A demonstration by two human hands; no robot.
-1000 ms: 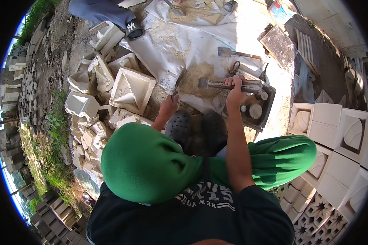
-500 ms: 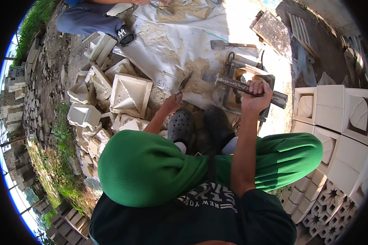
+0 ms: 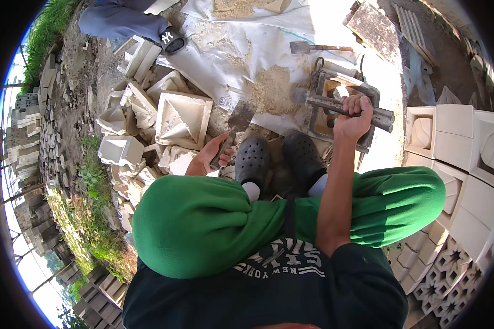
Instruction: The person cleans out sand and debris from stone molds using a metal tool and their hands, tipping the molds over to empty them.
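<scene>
My left hand (image 3: 217,154) is wrapped round the handle of a trowel (image 3: 241,116), beside the broken blocks and my left shoe. The trowel's flat grey blade points away from me. My right hand (image 3: 354,116) grips a long dark bar (image 3: 382,118) that lies across a box-shaped metal mould (image 3: 372,94). The bar looks like metal; its underside is hidden. Inside the mould, pale material shows in part. A loop handle stands at the mould's far left corner. Sandy powder (image 3: 273,88) lies on a white sheet (image 3: 211,82) left of the mould.
Left of my feet is a heap of pale cast blocks (image 3: 183,120), several broken. A hatchet-like tool (image 3: 319,47) lies beyond the mould. Finished blocks (image 3: 454,127) are stacked at right, patterned ones (image 3: 450,274) nearer. Another person's leg (image 3: 123,23) is at far left.
My left hand has drawn back a little and turned, so the trowel's blade now shows its flat face. My right hand keeps its grip on the bar over the mould. The view shifted slightly.
</scene>
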